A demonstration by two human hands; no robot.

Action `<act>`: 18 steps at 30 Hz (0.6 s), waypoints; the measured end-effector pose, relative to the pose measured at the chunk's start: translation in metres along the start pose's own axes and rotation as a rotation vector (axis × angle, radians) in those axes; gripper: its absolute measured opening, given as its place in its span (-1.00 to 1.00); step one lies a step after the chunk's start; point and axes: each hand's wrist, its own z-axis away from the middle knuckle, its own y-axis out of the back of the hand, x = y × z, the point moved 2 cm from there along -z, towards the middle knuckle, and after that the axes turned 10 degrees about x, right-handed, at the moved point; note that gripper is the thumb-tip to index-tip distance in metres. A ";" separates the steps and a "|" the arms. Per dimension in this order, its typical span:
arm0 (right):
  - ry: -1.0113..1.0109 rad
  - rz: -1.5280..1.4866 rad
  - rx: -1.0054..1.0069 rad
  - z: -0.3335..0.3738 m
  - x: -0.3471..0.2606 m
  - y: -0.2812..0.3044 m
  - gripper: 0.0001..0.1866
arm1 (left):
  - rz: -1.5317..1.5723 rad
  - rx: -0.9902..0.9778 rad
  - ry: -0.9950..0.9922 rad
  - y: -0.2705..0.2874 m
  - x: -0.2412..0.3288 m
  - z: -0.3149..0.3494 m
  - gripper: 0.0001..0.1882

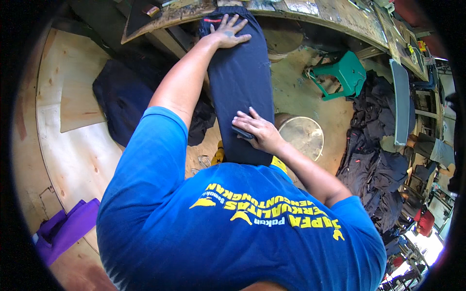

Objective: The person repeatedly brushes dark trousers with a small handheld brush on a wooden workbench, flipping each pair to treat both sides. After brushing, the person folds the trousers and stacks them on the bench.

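A pair of dark trousers [240,82] stretches lengthwise in front of me, from the far worktable toward my belly. Its elastic waistband lies at the far end, with a small red mark beside it. My left hand [227,34] rests flat near that waistband, fingers spread. Closer to my body, my right hand [259,131] grips a small black object [242,132] against the lower part of the cloth. The hand covers much of this object, so its kind cannot be made out.
A worktable [310,14] curves across the far side. To the right stand a green plastic stool [340,75], a round drum [303,136] and a heap of dark garments [371,155]. Dark cloth [121,99] and purple cloth [68,230] lie left. Another person [439,153] is far right.
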 end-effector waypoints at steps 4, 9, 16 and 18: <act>0.005 -0.203 -0.064 -0.111 0.055 -0.003 -0.60 | -0.017 -0.198 0.002 0.015 0.000 -0.020 -0.03; -0.085 -0.051 0.044 -0.212 0.144 -0.017 -0.65 | -0.057 -0.141 -0.021 0.013 -0.006 -0.038 -0.06; -0.095 -0.395 -0.394 -0.070 0.037 -0.023 -0.61 | 0.004 -0.048 -0.016 -0.002 -0.010 -0.039 -0.10; -0.212 -0.460 -0.631 -0.092 0.037 -0.012 -0.64 | -0.004 -0.048 -0.014 -0.001 -0.011 -0.042 -0.10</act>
